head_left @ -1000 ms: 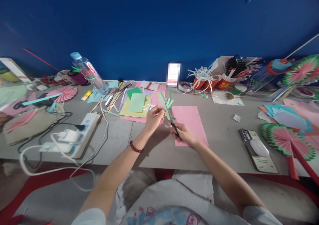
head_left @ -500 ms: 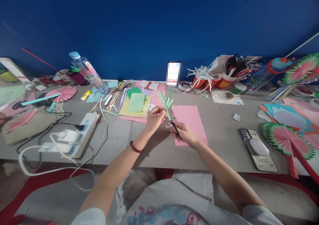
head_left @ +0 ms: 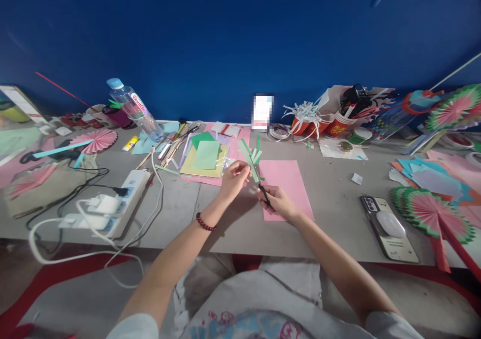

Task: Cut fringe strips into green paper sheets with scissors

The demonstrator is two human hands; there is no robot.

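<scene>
Scissors [head_left: 265, 197] were in the right grip [head_left: 278, 200], whose fingers were bent around the black handles. The left grip [head_left: 235, 180] was pinched, it seemed, on one pale green strip [head_left: 244, 149], which slanted away between and beyond both grips. The blades lay along this strip; whether they had bitten into it, I could not tell. For a clean cut, I judged, the left grip needed to hold the strip taut, fingertips outside the line of the blades, while the right grip made short, even closings.

Counting next: just beyond the grips lay several green scraps [head_left: 256, 155], too overlapped for a sure number. One pink sheet [head_left: 289, 179] lay on the counter [head_left: 330, 204] below the right grip. Beyond the left grip, one light green sheet [head_left: 206, 154] and one dark green sheet [head_left: 199, 139] topped a pile [head_left: 214, 172]. Well left of the left grip were one bottle [head_left: 137, 109] and one power strip [head_left: 130, 199]. Beyond the right grip, to its right, stood at least three red cups [head_left: 337, 125].
</scene>
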